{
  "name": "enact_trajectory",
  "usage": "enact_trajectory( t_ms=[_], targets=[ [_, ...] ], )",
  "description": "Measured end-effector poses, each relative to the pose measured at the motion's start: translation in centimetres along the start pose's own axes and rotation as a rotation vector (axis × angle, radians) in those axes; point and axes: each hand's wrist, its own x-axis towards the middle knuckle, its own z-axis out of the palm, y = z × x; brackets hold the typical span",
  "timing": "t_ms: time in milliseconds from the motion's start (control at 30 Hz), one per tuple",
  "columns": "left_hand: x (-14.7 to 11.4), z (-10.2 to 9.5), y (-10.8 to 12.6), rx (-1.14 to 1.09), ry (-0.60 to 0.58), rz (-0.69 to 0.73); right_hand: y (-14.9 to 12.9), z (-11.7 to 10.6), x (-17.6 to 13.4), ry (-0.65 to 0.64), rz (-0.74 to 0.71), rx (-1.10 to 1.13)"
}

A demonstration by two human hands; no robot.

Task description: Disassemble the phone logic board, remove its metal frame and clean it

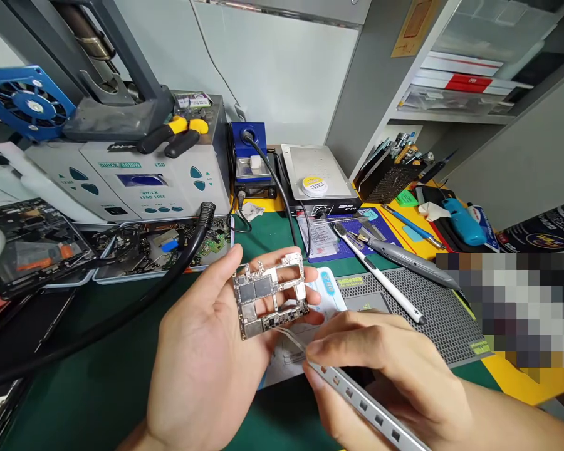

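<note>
Across the palm and fingers of my left hand (211, 351) lies a phone circuit board (256, 288), its chips and open frame facing up. The thumb stands beside the board's upper left corner, and fingers show through the gaps in the frame. My right hand (380, 369) pinches a pair of silver tweezers (364, 406) with square holes along the body. Their thin bent tips reach the lower edge of the board; whether they touch it, I cannot tell. Beneath both hands is a white and blue sheet or packet (331, 294), partly covered.
A hot air station (145, 181) stands at the back left, its black hose (169, 282) crossing the green mat. Trays of boards (164, 250) sit below it. Behind are a soldering iron stand (249, 144) and heating plate (317, 169). A white brush (380, 275) lies on a perforated mat (446, 313).
</note>
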Motion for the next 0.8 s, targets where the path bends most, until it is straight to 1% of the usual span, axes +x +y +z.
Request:
enact_trajectory(
  t_ms=[133,267,333,400,533,600,633,700,733,800],
  targets=[
    [-0.1,0.0,-0.2,-0.014,-0.013,-0.008,0.1,0.1,0.1,0.019,-0.011,0.079],
    [-0.1,0.0,-0.3,-0.041,-0.04,-0.005,0.3,0.0,0.0,0.008,0.073,0.131],
    [0.0,0.1,-0.2,-0.042,-0.023,-0.015,0.3,0.3,-0.1,0.068,0.174,0.167],
    [0.1,0.3,-0.1,-0.053,0.008,-0.016,0.3,0.5,-0.1,0.105,0.309,0.265],
    [0.3,0.4,0.2,-0.101,0.035,0.01,0.8,0.7,0.4,0.089,0.618,0.642],
    [0.3,0.4,0.4,-0.124,0.053,0.034,1.3,0.6,0.8,0.13,0.687,0.77],
    [0.3,0.4,0.6,-0.136,0.067,0.054,1.5,0.5,0.9,0.16,0.701,0.781],
    [0.3,0.3,0.9,-0.166,0.094,0.112,2.0,0.3,1.2,0.233,0.718,0.726],
    [0.2,0.3,1.1,-0.181,0.101,0.144,2.2,0.2,1.4,0.25,0.73,0.692],
    [0.1,0.2,1.4,-0.209,0.106,0.203,2.3,0.1,1.7,0.234,0.765,0.645]
  ],
)
